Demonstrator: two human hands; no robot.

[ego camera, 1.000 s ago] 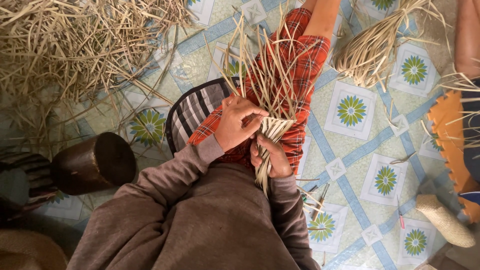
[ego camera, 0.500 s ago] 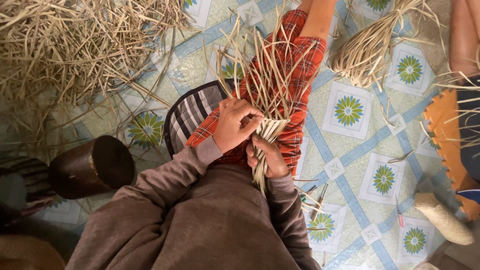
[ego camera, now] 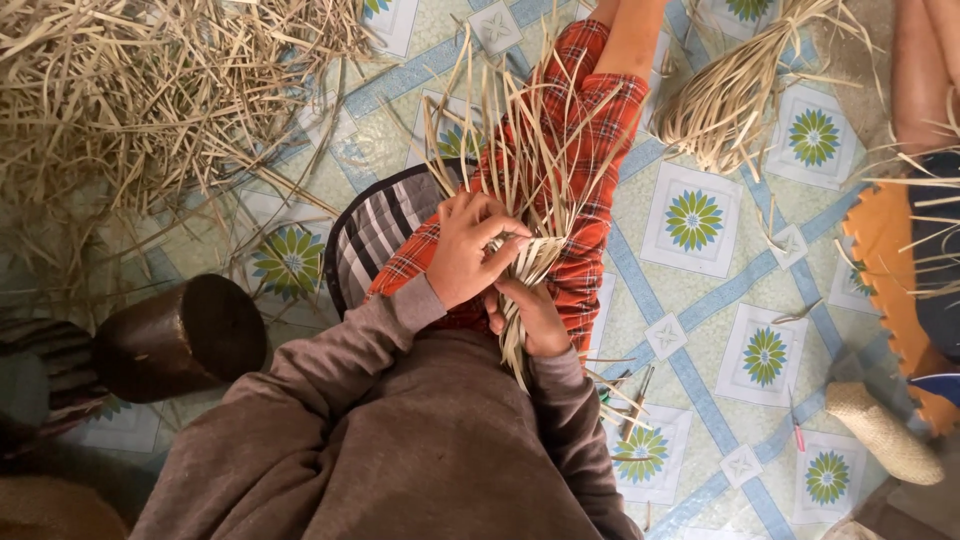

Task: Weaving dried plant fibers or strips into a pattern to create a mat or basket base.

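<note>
A small woven piece of pale dried-leaf strips (ego camera: 538,255) rests on my lap, over red checked trousers (ego camera: 590,130). Loose strip ends (ego camera: 520,150) fan upward from it, and a short tail hangs down between my hands. My left hand (ego camera: 470,248) pinches strips at the top of the weave. Below it, my right hand (ego camera: 530,318) grips the lower part of the same piece. Both arms are in brown sleeves.
A big pile of dried strips (ego camera: 150,90) lies at the upper left, a bundle (ego camera: 730,95) at the upper right. A dark round block (ego camera: 180,340) stands at left. A striped cushion (ego camera: 385,225) lies under my leg. A woven piece (ego camera: 885,430) and another person's leg (ego camera: 920,70) are at right.
My left hand's fingers have shifted slightly on the strips. The woven piece and both hands have moved a little up and to the left.
</note>
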